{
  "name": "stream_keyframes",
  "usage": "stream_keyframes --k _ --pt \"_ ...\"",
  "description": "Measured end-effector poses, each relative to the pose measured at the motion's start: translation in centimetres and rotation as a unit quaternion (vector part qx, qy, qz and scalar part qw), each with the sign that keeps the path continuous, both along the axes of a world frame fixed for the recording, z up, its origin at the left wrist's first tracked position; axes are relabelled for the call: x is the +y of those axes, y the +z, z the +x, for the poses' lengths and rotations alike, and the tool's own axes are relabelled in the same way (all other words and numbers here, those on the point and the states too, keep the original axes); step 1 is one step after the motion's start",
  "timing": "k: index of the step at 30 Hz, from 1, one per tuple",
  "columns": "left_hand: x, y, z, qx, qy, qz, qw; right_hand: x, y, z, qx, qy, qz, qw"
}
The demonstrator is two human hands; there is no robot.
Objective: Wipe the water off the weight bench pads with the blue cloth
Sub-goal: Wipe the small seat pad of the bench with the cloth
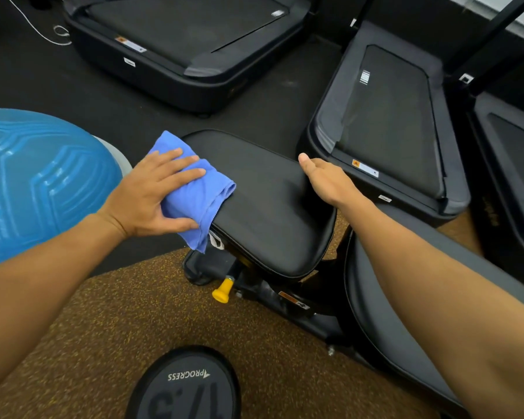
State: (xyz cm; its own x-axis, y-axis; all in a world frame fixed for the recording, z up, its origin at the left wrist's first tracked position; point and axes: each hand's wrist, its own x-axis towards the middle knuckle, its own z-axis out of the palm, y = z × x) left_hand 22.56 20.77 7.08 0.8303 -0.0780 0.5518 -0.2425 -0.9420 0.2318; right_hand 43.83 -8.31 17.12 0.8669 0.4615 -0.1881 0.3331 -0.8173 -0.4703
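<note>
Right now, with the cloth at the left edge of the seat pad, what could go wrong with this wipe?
1. The blue cloth hangs half off the seat pad under the left hand; a stroke further left could slip off the edge.
2. The right hand rests at the pad's right edge, in the path of a rightward stroke.
3. The back pad lies mostly under the right arm and may get skipped.

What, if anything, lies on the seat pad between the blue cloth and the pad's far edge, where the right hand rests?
Nothing visible does. The left hand presses the blue cloth onto the seat pad's left edge. The black surface runs bare across to the right hand, which rests open on the opposite edge.
</note>
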Motion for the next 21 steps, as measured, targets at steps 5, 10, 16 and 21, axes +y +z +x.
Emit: stream_keyframes --k 5,10,16,21 --pt "-3.4 0.2 -0.3 -0.027 0.005 0.035 0.999 0.4 0.4 -0.4 0.01 -0.008 0.002 1.0" --pt "-8.6 0.2 -0.8 -0.055 0.002 0.024 0.998 0.5 0.7 -0.3 0.021 -0.014 0.014 1.0" --pt "-18.0 0.9 -1.7 -0.044 -0.008 -0.055 0.997 0.0 1.1 0.1 0.045 -0.026 0.06 0.997" --pt "-24.4 1.8 -1.9 0.011 0.044 -0.135 0.99 -1.8 1.5 0.5 0.093 -0.044 0.135 0.985"
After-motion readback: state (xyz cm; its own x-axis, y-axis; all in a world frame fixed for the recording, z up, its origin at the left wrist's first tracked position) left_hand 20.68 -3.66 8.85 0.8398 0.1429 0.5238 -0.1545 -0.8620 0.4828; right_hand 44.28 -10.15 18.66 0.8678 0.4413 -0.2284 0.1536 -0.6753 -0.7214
